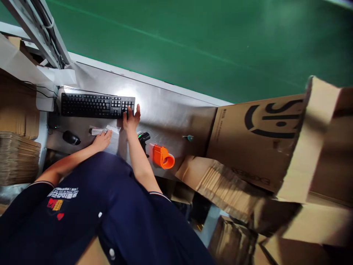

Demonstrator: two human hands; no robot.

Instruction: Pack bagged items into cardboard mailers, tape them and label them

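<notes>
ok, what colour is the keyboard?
The keyboard is black; best seen in the head view.

Head view — forward, down, over bench (pixel 165 117)

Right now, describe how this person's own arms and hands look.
The left hand and right hand are bare, with no gloves or wristbands visible. Both forearms are uncovered below short, dark navy fabric sleeves edged with thin white stripes.

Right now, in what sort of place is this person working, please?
Probably a packing station: a metal worktable holds a keyboard, with stacked flat cardboard and a large cardboard box nearby.
</notes>
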